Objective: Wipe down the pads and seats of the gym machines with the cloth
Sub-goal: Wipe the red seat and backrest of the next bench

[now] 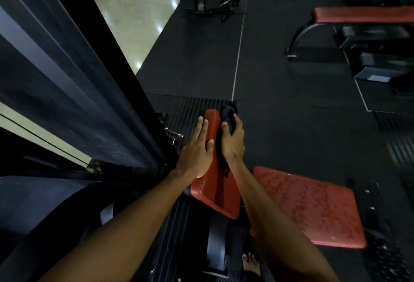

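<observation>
A narrow red upright pad [214, 183] of a gym machine stands in the middle of the head view. My left hand [197, 149] lies flat against its left side with straight fingers. My right hand [233, 140] grips a dark cloth [228, 115] and presses it on the pad's right edge near the top; part of the cloth hangs down below the hand. A worn red seat [313, 210] with a cracked surface lies to the right of the pad, below my right forearm.
The machine's dark frame and glass panel [67, 75] rise close on the left. Another bench with a red pad [363, 15] stands far right. Black rubber floor [280, 68] spreads ahead. A bare foot [251, 263] shows at the bottom.
</observation>
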`<action>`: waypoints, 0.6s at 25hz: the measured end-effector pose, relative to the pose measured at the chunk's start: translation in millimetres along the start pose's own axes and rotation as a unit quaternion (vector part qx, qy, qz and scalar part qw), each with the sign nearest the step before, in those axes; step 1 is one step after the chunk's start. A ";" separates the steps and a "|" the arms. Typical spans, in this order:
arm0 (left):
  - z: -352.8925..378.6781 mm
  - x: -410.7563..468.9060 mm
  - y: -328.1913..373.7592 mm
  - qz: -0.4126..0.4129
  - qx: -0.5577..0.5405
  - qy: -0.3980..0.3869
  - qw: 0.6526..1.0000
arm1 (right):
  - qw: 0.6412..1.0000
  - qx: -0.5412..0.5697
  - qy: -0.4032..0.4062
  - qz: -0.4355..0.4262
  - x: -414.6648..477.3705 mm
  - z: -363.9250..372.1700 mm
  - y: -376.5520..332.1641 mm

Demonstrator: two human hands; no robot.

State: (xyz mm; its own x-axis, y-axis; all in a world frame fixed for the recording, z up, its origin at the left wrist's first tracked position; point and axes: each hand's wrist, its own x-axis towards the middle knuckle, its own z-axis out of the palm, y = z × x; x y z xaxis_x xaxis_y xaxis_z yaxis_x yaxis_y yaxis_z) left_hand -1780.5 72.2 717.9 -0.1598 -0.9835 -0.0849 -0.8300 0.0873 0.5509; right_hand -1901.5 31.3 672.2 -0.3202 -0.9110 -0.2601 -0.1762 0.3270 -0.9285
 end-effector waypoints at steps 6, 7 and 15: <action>3.0 2.7 -5.3 0.009 -0.007 -0.008 1.000 | 0.996 0.004 -0.004 -0.089 -78.5 -16.0 60.2; 3.3 2.9 -5.7 0.013 -0.006 -0.008 1.000 | 0.998 0.010 0.008 -0.069 -72.3 -12.9 68.2; 3.8 2.7 -4.2 -0.016 0.005 -0.008 1.000 | 0.993 0.115 0.018 0.023 -54.9 -3.5 15.9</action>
State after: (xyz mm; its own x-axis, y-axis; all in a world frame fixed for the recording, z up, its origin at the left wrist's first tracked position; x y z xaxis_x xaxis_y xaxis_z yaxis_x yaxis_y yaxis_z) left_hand -1779.5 69.8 712.2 -0.1418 -0.9830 -0.1164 -0.8397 0.0572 0.5400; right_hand -1890.0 87.4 672.6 -0.3559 -0.8860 -0.2973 0.0556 0.2975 -0.9531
